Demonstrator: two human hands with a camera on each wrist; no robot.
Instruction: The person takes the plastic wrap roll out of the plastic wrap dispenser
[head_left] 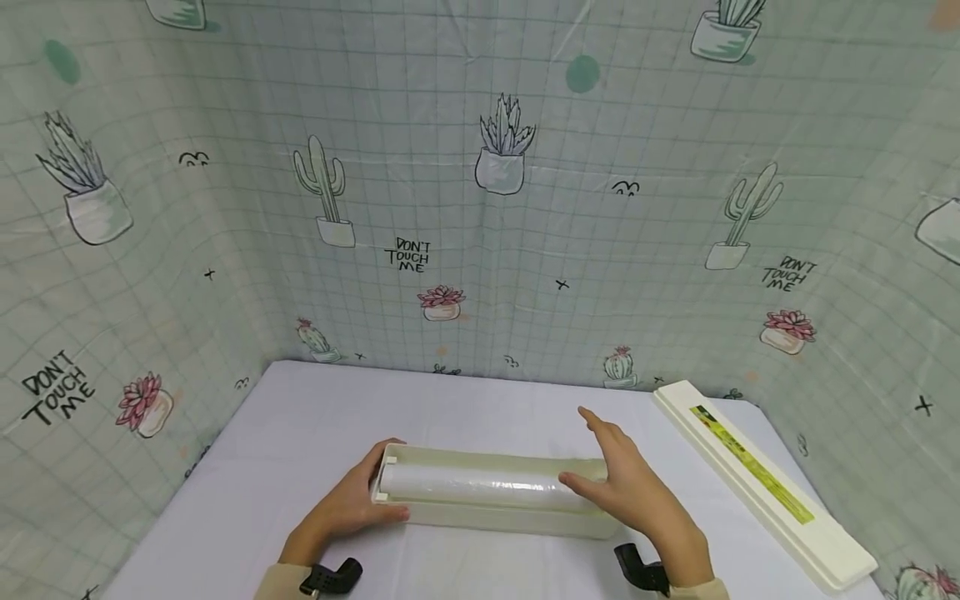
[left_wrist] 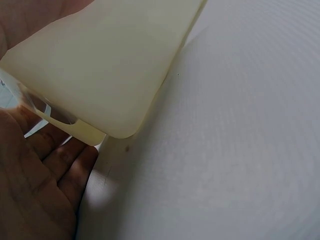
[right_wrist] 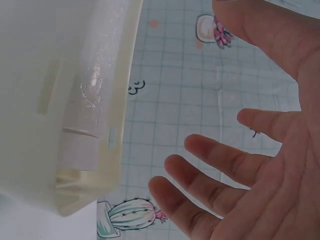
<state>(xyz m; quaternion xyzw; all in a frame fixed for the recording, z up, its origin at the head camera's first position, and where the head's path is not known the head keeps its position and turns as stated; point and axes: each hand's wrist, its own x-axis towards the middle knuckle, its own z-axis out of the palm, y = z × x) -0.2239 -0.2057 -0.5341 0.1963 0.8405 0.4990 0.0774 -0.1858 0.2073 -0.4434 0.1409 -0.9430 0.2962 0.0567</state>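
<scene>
A cream plastic cling film box (head_left: 510,518) stands open-topped at the front of the table, with a shiny roll of cling film (head_left: 472,485) lying along inside it. My left hand (head_left: 348,500) grips the box's left end, thumb on the near side and fingers round the far side. In the left wrist view the fingers (left_wrist: 65,155) reach past the end of the box. Over its right end is my right hand (head_left: 633,487), fingers spread and thumb apart. The right wrist view shows that hand (right_wrist: 260,175) holding nothing, with a gap between it and the box (right_wrist: 112,170).
A long cream lid (head_left: 723,479) with a yellow-green label (head_left: 750,462) lies slantwise at the right side of the white table (head_left: 330,408). Behind and to both sides hangs a gridded cloth (head_left: 480,333) printed with potted plants.
</scene>
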